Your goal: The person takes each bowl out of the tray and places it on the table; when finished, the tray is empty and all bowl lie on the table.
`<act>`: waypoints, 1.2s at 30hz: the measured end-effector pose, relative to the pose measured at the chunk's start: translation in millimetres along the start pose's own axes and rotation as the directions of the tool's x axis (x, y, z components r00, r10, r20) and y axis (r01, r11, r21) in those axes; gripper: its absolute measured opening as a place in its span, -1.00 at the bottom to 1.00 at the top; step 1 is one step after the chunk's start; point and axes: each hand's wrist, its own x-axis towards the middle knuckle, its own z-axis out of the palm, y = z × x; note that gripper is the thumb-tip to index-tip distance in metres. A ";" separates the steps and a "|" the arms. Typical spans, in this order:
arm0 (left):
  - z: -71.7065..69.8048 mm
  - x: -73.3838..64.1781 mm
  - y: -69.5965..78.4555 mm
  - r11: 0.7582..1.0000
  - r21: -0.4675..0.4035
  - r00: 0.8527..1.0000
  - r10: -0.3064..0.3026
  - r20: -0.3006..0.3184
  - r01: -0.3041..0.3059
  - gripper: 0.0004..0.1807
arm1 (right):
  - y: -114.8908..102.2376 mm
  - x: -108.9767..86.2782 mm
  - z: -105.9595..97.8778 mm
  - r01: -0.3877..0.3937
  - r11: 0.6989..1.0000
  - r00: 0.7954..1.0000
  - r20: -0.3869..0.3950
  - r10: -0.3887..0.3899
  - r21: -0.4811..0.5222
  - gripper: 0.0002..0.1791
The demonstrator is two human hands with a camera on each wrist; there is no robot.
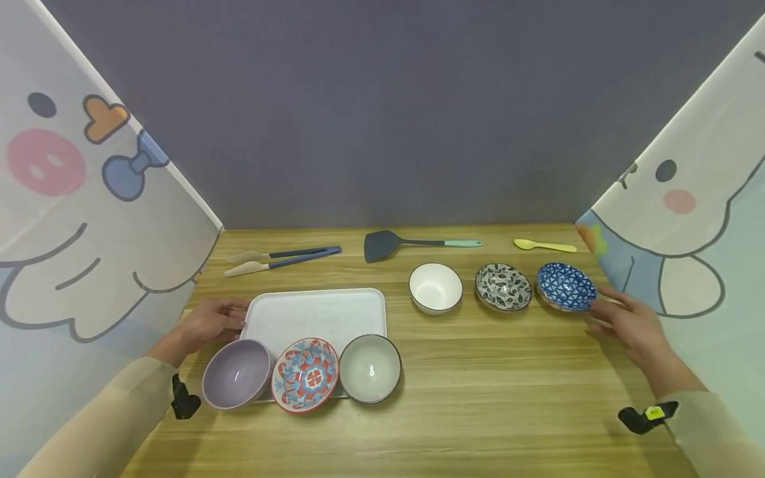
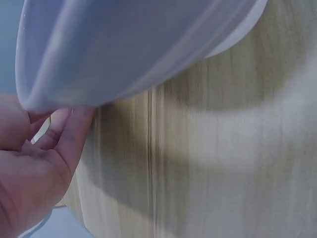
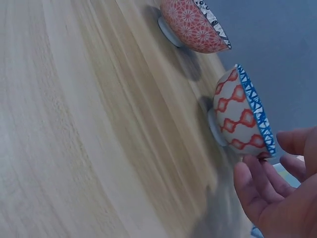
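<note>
My left hand (image 1: 210, 323) is at the left edge of a white tray (image 1: 317, 312), beside a purple bowl (image 1: 238, 374). In the left wrist view that bowl hides its fingertips, so contact with the tray is unclear. My right hand (image 1: 630, 325) is at the right side of a bowl (image 1: 566, 286), blue-and-white inside and red-patterned outside. In the right wrist view, the thumb is near its rim, with the loosely bent fingers (image 3: 262, 181) below. A red-and-blue floral bowl (image 1: 306, 376) and a grey-white bowl (image 1: 370, 369) sit along the tray's front edge, beside the purple one.
A white bowl (image 1: 435, 288) and a black-and-white leaf-patterned bowl (image 1: 503, 287) stand left of the blue-and-white one. Behind lie tongs (image 1: 287, 259), a spatula (image 1: 382, 245) and a yellow spoon (image 1: 545, 245). A grey panel (image 1: 394, 119) rises at the table's back, with printed side panels.
</note>
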 end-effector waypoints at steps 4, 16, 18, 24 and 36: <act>-2.9 -2.2 -3.9 1.000 -0.021 0.999 0.003 0.036 -0.003 -0.37 | -6.3 -2.4 0.7 0.097 0.959 0.993 -0.046 -0.113 -0.267 -0.19; -3.9 -11.3 -8.0 0.997 -0.081 0.995 0.011 0.101 -0.003 -0.33 | -53.0 -15.1 33.1 0.182 0.872 0.959 -0.114 -0.259 -0.455 -0.32; -2.9 -11.7 -7.3 0.997 -0.083 0.995 0.014 0.100 -0.006 -0.33 | -60.7 -17.9 43.7 0.215 0.852 0.956 -0.077 -0.285 -0.478 -0.31; -0.9 -9.5 -3.5 0.999 -0.052 0.996 0.001 0.092 0.004 -0.34 | -78.4 -25.3 85.2 0.337 0.819 0.936 0.072 -0.345 -0.464 -0.39; -1.2 -4.3 9.7 1.000 0.027 0.996 -0.011 0.092 0.008 -0.39 | -82.7 -41.0 187.4 0.437 0.819 0.880 0.367 -0.302 -0.372 -0.49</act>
